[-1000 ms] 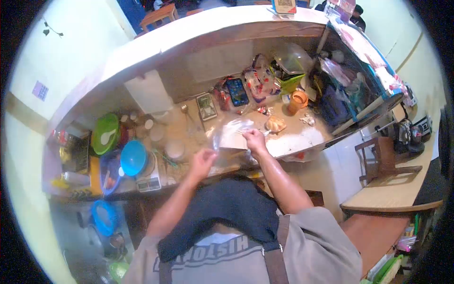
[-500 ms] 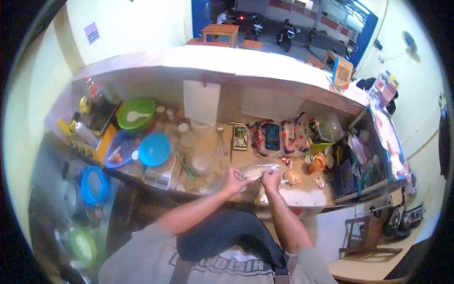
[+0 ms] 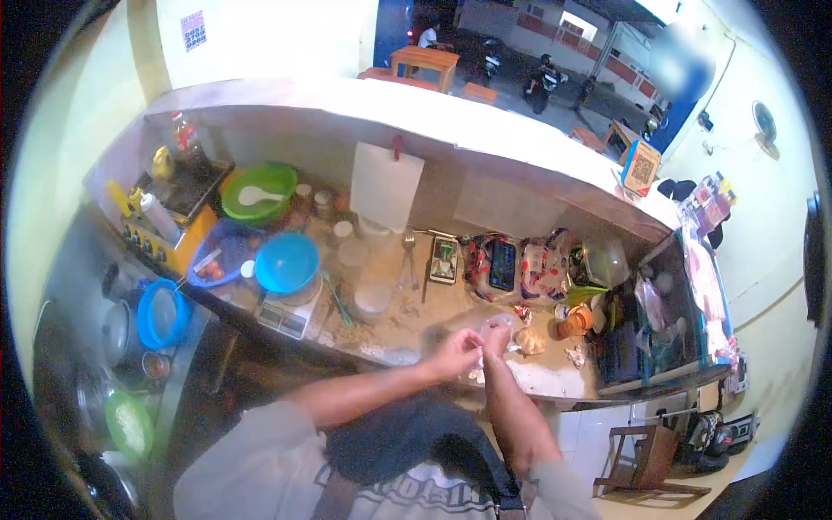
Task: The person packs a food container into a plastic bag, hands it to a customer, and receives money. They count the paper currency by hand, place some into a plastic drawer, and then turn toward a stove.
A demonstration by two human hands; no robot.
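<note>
Over the front edge of the counter, my left hand [image 3: 458, 354] and my right hand [image 3: 497, 336] meet with fingers pinched close together. Thin clear plastic of a bag [image 3: 487, 326] shows at the fingers, and the hands hide most of it. What lies inside the bag cannot be made out now. Just right of my right hand is a tan, crumpled-looking lump [image 3: 529, 341]. An orange-capped jar [image 3: 574, 321] lies beyond it, and a small red-and-white packet [image 3: 523, 313] sits behind.
A blue bowl [image 3: 287, 263] rests on a kitchen scale [image 3: 283, 320] to the left. Two phones, one dark [image 3: 502, 263] and one lit [image 3: 444, 261], lie at the back near forks [image 3: 408, 260]. A glass-sided cabinet [image 3: 663, 321] bounds the right, and a green basin [image 3: 260, 192] stands back left.
My hands have drawn together from either side of the stretched clear bag, and my left hand has moved right and nearer my body. The pale contents no longer show. The view has shifted slightly.
</note>
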